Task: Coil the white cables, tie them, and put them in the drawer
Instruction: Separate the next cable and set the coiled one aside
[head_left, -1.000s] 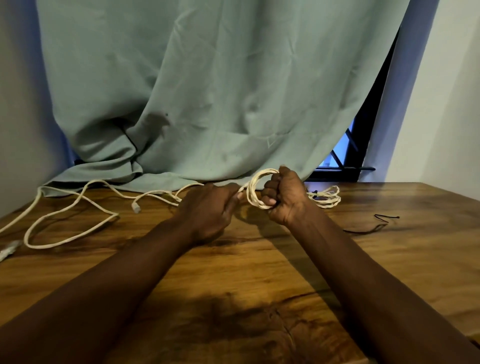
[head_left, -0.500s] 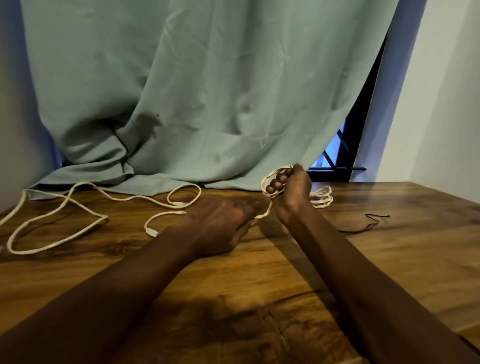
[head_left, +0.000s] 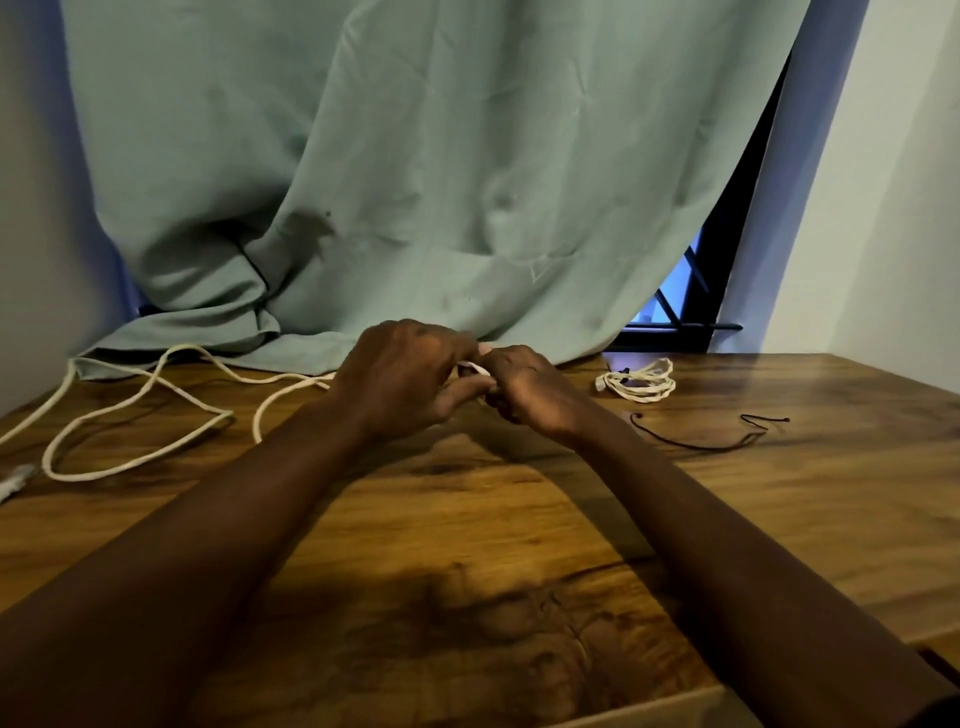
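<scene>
My left hand and my right hand meet above the far middle of the wooden table. Both grip a small bundle of white cable, of which only a short bit shows between the fingers. A long loose white cable sprawls in loops over the table's left side, and one strand runs under my left hand. A second white cable, coiled and tied, lies to the right of my right hand. No drawer is in view.
A thin black tie lies on the table right of my right wrist. A green curtain hangs behind and drapes onto the table's back edge. A white plug sits at the left edge. A wall stands on the right.
My right hand has come down and toward the left hand, and the coil loops that stood out above its fingers are now hidden between both hands. The loose cable on the left has been drawn in.
</scene>
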